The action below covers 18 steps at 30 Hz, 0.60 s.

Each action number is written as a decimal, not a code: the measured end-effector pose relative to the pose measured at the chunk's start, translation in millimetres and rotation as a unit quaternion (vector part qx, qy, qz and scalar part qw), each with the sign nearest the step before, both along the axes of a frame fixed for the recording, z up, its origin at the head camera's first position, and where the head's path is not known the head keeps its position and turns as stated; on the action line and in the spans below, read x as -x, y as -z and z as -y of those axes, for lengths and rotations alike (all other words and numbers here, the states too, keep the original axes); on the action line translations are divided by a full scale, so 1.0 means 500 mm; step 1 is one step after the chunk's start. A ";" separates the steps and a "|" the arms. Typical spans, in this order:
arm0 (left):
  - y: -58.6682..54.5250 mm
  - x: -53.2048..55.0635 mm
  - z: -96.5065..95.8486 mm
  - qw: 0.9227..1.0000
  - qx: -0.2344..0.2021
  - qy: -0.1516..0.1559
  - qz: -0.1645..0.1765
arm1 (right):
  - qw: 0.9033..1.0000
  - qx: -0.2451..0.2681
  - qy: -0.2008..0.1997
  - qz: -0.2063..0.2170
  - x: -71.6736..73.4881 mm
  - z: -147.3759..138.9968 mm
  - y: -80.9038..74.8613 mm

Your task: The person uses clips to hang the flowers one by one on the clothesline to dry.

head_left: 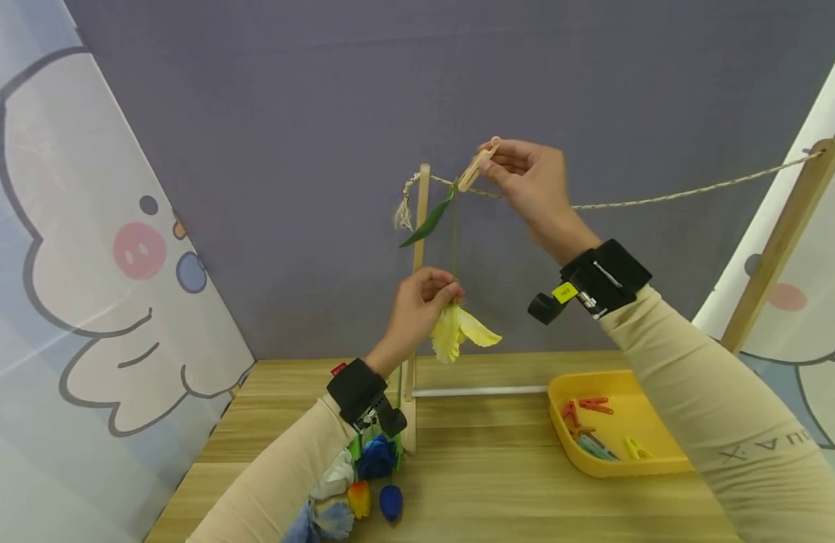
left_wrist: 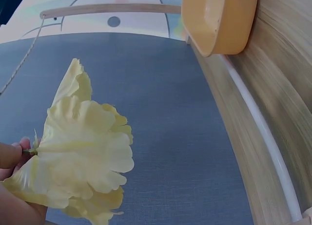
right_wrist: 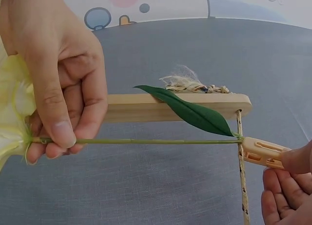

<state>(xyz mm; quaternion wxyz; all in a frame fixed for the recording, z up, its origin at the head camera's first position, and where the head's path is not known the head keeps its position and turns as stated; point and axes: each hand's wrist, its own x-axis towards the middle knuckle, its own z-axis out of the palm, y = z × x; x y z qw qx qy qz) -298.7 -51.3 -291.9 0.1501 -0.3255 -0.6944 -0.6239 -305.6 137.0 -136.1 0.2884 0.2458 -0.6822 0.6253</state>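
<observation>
We pinch a flower stem (right_wrist: 161, 141) below the rope (right_wrist: 243, 186), left hand (head_left: 420, 302) | pinch a clothespin (right_wrist: 263, 152) at the rope, right hand (head_left: 531, 179)

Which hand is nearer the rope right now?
Right: the right hand is up at the rope, holding the clothespin; the left hand is well below the rope, pinching the stem of the yellow flower.

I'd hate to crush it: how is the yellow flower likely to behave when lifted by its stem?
The yellow flower is probably light, with petals that may flop: they look thin and frilly-edged. Its stem seems fairly stiff, running straight between the left hand and the rope.
</observation>
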 end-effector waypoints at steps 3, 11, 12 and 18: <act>0.000 0.000 -0.001 1.000 -0.004 0.000 -0.001 | 1.000 -0.005 -0.005 0.008 0.001 0.002 -0.002; 0.000 -0.002 0.002 1.000 -0.005 0.008 0.014 | 0.999 -0.021 -0.024 0.032 0.006 0.016 -0.002; 0.001 -0.003 0.002 1.000 -0.006 0.009 0.017 | 0.999 -0.024 -0.025 0.035 0.006 0.016 -0.002; 0.005 -0.006 0.006 1.000 0.003 -0.002 0.021 | 0.998 -0.044 -0.032 0.044 0.006 0.015 -0.001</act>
